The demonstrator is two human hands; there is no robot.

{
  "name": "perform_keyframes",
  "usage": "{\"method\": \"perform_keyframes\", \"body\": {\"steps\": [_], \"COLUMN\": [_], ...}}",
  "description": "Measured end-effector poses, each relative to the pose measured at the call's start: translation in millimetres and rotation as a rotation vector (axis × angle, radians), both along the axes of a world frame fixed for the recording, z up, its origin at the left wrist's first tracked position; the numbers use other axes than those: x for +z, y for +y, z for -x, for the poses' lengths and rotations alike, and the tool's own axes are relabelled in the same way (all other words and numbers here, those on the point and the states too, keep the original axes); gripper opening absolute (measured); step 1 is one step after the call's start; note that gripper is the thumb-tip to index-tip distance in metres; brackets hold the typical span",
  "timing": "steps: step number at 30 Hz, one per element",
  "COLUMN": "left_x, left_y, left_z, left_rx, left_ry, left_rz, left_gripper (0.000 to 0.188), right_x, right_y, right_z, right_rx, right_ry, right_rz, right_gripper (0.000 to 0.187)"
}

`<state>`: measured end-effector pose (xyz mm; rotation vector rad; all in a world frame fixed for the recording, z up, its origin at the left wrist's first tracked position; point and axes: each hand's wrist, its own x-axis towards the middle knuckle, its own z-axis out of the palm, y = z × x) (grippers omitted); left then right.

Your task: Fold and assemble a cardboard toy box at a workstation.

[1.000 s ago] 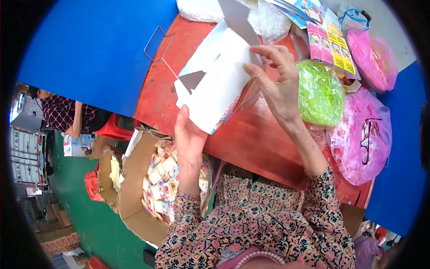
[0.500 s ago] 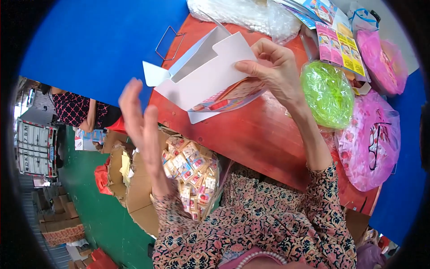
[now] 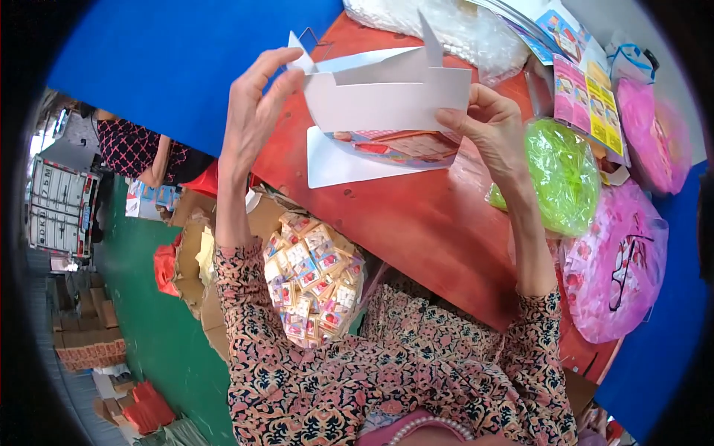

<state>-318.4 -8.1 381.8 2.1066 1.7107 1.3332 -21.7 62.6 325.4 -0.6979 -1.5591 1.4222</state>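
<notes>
A folding cardboard box [image 3: 387, 106], white inside with a colourful printed side, is held up over the red table, with its flaps standing apart at the top. My right hand [image 3: 494, 130] grips its right end, thumb on the white panel and fingers behind. At the left end, my left hand [image 3: 256, 104] has its thumb and forefinger closed around a small white side flap [image 3: 296, 46]. A wide white flap [image 3: 349, 167] hangs out below the printed side.
On the red table [image 3: 416, 223] lie a green plastic-wrapped bundle [image 3: 561, 178], a pink bag [image 3: 610, 275] with glasses on it, printed cards [image 3: 587, 104] and clear plastic packaging [image 3: 439, 30]. A carton of small packets [image 3: 316, 279] stands near my left arm. Another person [image 3: 141, 149] is at the left.
My left hand has moved up from beside the box onto its left flap. The box has turned more level and shifted right, still held by my right hand.
</notes>
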Motion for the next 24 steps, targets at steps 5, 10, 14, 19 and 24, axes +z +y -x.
{"method": "perform_keyframes", "body": {"steps": [5,10,14,19,24], "left_x": [13.9,37.9,32.5,29.3,39.3], "left_y": [16.6,57.4,94.4,86.3,73.6], "left_z": [-11.7,-22.8,-31.3,-27.6,-24.1], "left_rx": [-0.067,-0.137,-0.102,-0.123,-0.106], "left_ry": [0.385,0.591,1.115,1.012,0.551], "left_rz": [-0.181,0.206,0.523,0.299,0.394], "left_gripper": [0.032,0.033,0.029,0.029,0.028], "right_x": [-6.5,0.7,-3.5,-0.1,-3.8], "right_y": [-0.9,-21.9,-17.3,14.1,18.6], "right_z": [15.2,43.2,36.2,28.2,54.8], "right_rx": [-0.04,-0.141,-0.176,-0.188,-0.077], "right_ry": [-0.053,-0.056,-0.094,0.131,0.017], "right_rz": [-0.141,-0.439,-0.589,-0.253,-0.292], "right_gripper": [0.011,0.016,0.01,0.032,0.045]}}
